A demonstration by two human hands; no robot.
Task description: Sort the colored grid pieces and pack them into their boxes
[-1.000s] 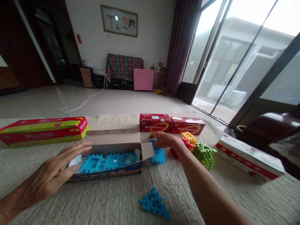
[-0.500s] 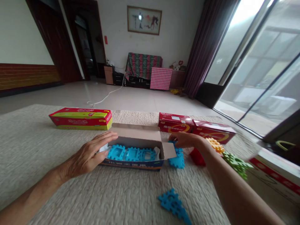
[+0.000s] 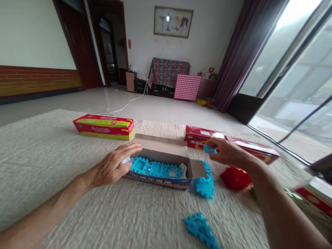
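An open cardboard box (image 3: 158, 182) stands on the mat with its lid folded back, and several blue plastic interlocking blocks (image 3: 156, 168) lie inside in a row. My left hand (image 3: 114, 166) spans the box's left end, fingers stretched along the back and thumb by the front rim, holding it. Beyond the box's right flap, my right hand (image 3: 225, 150) pinches a small blue plastic interlocking block (image 3: 209, 149) above the mat. More blue blocks (image 3: 204, 186) are piled beside that right flap, partly hidden by it. Nearer me lies a flat triangular blue piece (image 3: 201, 228).
A red and yellow-green box (image 3: 103, 128) sits back left. Two dark red boxes (image 3: 199, 135) stand back right, partly behind my right hand. A red block pile (image 3: 236, 178) and green pieces (image 3: 292, 193) lie near my right forearm. A white and red carton (image 3: 316, 197) is at far right.
My right hand has lifted a blue block up from the pile beside the box. My left hand stays at the box's left end. The whole view has shifted, with the scene sliding right.
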